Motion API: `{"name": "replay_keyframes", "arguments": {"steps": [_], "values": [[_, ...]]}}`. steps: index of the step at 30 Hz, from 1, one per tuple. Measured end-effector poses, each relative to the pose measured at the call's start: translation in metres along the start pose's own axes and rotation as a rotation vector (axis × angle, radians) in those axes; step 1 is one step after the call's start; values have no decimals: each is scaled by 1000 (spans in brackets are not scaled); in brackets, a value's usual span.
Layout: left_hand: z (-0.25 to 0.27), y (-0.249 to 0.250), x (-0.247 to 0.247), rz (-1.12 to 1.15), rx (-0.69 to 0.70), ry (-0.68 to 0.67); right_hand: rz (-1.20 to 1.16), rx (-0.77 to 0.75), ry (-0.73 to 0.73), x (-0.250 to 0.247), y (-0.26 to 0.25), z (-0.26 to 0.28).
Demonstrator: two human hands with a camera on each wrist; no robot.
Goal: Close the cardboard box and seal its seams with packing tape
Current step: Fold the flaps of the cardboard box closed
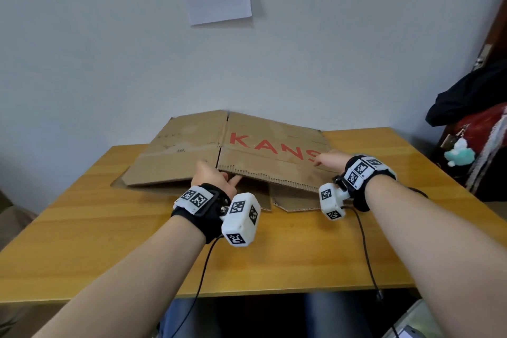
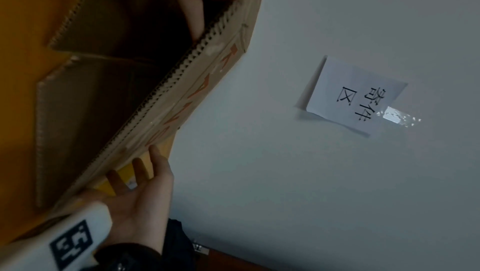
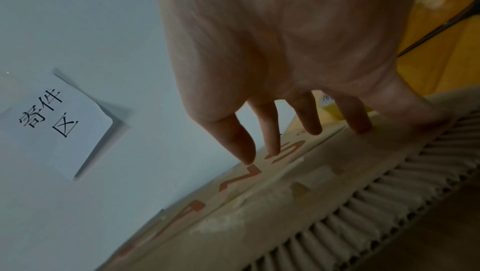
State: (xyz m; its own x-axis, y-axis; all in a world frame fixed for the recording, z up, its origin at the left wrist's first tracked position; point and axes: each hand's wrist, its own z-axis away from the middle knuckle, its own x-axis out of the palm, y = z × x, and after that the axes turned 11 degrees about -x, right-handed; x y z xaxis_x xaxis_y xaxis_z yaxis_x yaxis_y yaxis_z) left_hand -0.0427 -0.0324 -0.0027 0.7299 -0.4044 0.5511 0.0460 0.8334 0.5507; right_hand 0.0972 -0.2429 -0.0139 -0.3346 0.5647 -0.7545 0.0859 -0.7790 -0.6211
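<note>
Flattened cardboard box [image 1: 247,151] on desk [image 1: 109,228]: left hand [image 1: 211,175] grips the near flap edge at six o'clock (presumably to open it out); right hand [image 1: 329,159], fingers straight, steadies the panel.

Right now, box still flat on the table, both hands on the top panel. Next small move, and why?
Probably lift the near edge to open it up. The cardboard box lies collapsed on the table; the left hand pinches the corrugated edge, the right hand rests with its fingers straight by the red lettering. No tape is in view.
</note>
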Motion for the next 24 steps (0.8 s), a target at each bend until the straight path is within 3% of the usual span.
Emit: {"name": "replay_keyframes", "arguments": {"steps": [3, 12, 15, 24], "values": [[15, 4, 9, 53, 77, 27, -66, 11, 15, 0, 2, 1], [45, 11, 53, 40, 222, -128, -281, -56, 16, -3, -1, 14], [56, 17, 70, -38, 264, -161, -327, -86, 19, -5, -5, 13], [91, 29, 123, -268, 397, -270, -757, -82, -55, -11, -27, 13]]}}
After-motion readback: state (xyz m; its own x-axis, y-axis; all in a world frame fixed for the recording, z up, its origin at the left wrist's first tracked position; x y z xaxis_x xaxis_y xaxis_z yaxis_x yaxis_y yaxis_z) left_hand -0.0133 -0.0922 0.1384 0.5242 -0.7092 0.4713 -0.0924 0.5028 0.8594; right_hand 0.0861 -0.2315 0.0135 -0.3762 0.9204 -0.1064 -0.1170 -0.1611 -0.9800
